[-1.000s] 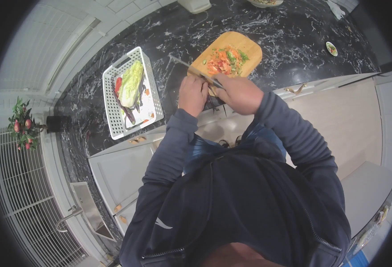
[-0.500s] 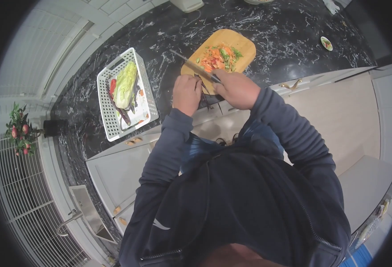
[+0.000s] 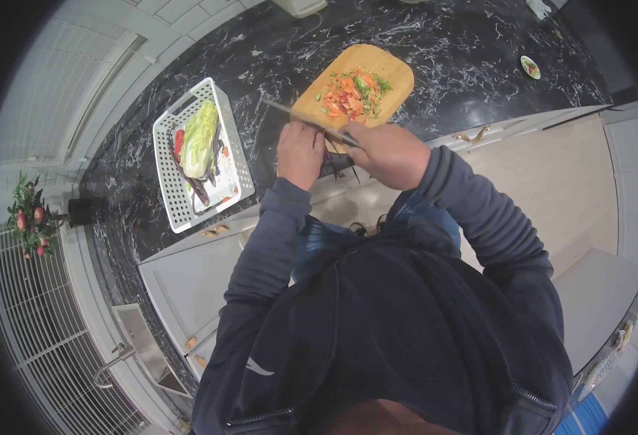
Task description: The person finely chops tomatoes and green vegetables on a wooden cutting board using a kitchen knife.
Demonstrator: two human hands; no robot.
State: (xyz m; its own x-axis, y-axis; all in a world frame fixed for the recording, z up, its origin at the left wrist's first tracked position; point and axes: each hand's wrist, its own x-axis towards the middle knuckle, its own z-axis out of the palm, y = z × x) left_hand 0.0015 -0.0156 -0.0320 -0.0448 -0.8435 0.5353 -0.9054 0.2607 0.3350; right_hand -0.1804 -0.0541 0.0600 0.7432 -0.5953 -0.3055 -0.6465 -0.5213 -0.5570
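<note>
Knife, grey-bladed, dk-handled, gripped in R hand, points approx 10 o'clock past curled L hand, whose hold's unclear.

I am holding both sleeved forearms forward, angling inward. My left hand is curling its fingers downward near the countertop's front edge; just beside it, my right hand is closing in a grip, its back facing up.

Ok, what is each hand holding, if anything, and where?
The right hand grips the knife by its handle. The left hand seems to steady dark stalks; its fingers hide where.
</note>
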